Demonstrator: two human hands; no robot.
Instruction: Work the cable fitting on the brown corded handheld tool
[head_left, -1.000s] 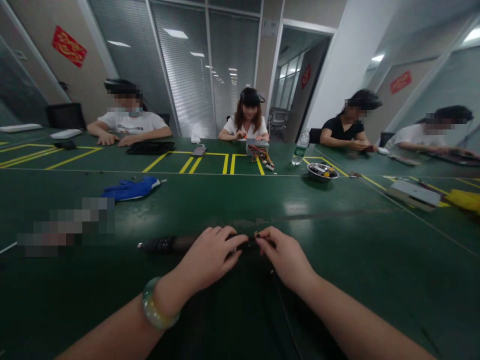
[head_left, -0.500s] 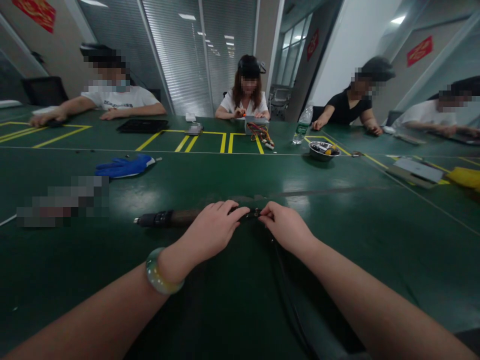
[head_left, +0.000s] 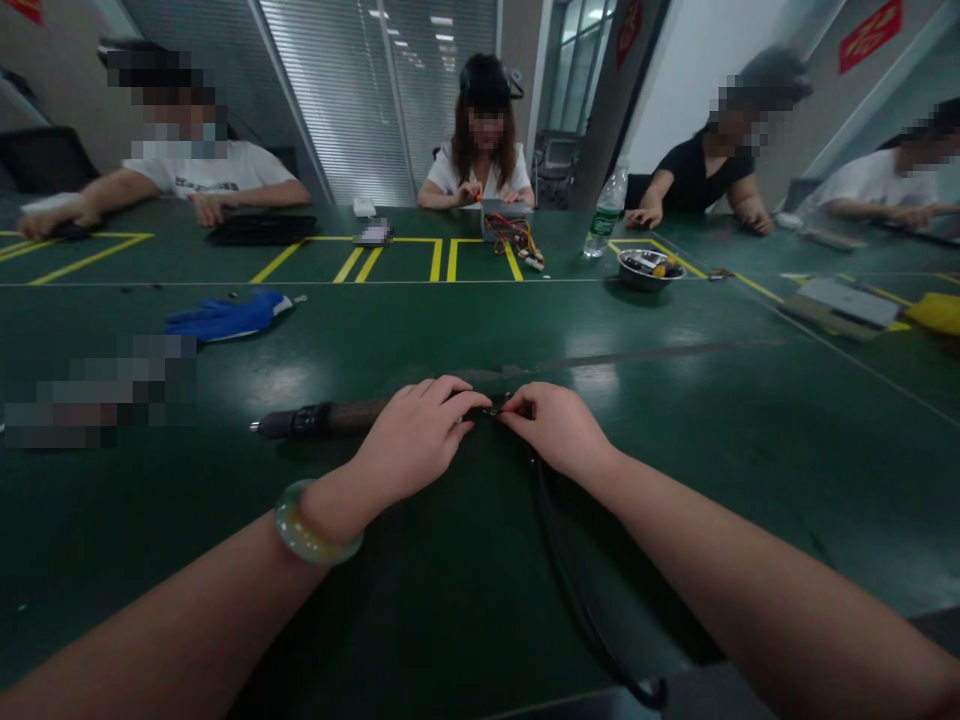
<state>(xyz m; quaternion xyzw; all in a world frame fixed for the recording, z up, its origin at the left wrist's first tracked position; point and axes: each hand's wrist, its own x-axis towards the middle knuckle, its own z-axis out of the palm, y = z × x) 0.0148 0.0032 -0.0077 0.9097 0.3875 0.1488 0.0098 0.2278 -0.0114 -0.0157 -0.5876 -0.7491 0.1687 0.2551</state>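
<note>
A dark electric screwdriver lies across the green table, its tip pointing left. My left hand, with a jade-like bangle at the wrist, is wrapped over the tool's right end. Close by, my right hand pinches the connector end of a black cable at the tool's tail. The fingertips of both hands nearly meet there, and they cover most of the joint. From my right hand the cable runs down toward the near table edge.
A blue glove lies at the left beyond the tool. Across the table are a metal bowl of small items, a water bottle, a grey box with wires and a black tray. Several people sit at the far side.
My right hand has shifted slightly left, bringing the cable end closer to the screwdriver's tail. The camera view has tilted down a little. My left hand keeps its grip.
</note>
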